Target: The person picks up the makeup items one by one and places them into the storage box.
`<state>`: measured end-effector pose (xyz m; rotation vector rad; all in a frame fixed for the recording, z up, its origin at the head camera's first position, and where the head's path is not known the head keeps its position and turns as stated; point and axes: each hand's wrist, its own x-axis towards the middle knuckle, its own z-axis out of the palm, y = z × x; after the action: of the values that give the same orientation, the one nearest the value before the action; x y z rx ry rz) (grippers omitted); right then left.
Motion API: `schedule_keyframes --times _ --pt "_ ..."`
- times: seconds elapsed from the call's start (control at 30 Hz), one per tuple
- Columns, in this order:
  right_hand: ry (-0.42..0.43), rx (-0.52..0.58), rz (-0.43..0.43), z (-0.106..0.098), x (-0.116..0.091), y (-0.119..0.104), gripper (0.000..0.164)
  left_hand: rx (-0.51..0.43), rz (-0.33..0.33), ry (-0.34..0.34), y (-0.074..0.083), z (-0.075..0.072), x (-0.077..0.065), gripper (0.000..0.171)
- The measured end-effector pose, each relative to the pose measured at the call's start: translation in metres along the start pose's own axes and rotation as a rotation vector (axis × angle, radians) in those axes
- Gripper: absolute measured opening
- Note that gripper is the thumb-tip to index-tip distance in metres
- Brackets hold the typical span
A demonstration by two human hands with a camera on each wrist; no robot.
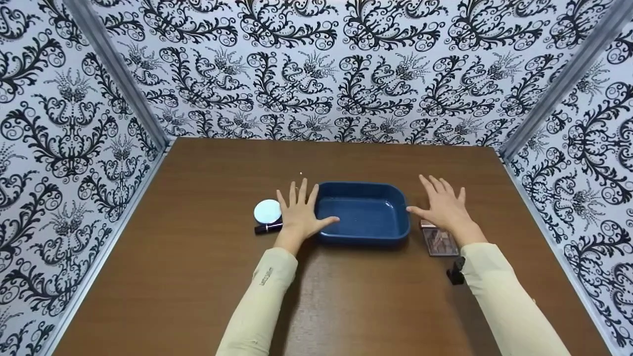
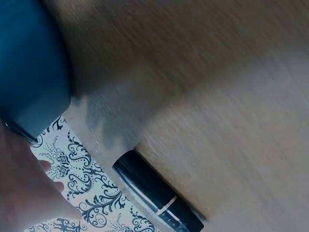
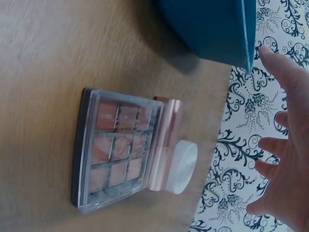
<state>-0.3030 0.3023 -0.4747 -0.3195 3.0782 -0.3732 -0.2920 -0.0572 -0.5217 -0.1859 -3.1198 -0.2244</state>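
A blue rectangular tub (image 1: 363, 217) stands on the table between the two hands, with a bare inside. My left hand (image 1: 300, 217) spreads its fingers at the tub's left side, its thumb reaching over the rim. At the right side, my right hand (image 1: 445, 210) is also spread, its thumb tip close to the rim; whether it touches cannot be told. Beside the left hand lie a black cosmetic tube (image 2: 157, 193) with a silver band and a white round disc (image 1: 267, 211). Under the right hand are a clear-lidded makeup palette (image 3: 120, 150), a rose-gold tube (image 3: 165, 145) and a white rounded piece (image 3: 182, 166).
The brown wooden table (image 1: 207, 277) is bordered by patterned black-and-white walls (image 1: 316, 74) at the back and both sides. A small black object (image 1: 456, 273) shows by the right sleeve.
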Motion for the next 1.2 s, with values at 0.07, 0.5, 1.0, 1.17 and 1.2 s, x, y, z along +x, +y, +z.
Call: schedule_keyframes --times 0.07,0.5,1.0,1.17,1.2 --pt "0.001 -0.003 0.007 0.001 -0.001 0.003 0.098 -0.001 0.0 -0.001 0.0 0.0 -0.001 0.113" --pt "-0.018 0.023 0.048 0.006 -0.004 0.017 0.095 0.002 -0.013 -0.024 0.002 -0.002 0.0 0.114" --pt "-0.05 0.034 0.063 0.016 -0.005 0.028 0.093 0.015 -0.032 -0.06 0.004 -0.006 0.0 0.115" --pt "-0.071 0.054 0.074 0.021 -0.005 0.03 0.093 0.02 -0.042 -0.085 0.003 -0.004 0.002 0.116" --pt "-0.073 0.058 0.075 0.022 -0.005 0.031 0.094 0.022 -0.044 -0.092 0.003 -0.004 0.002 0.116"
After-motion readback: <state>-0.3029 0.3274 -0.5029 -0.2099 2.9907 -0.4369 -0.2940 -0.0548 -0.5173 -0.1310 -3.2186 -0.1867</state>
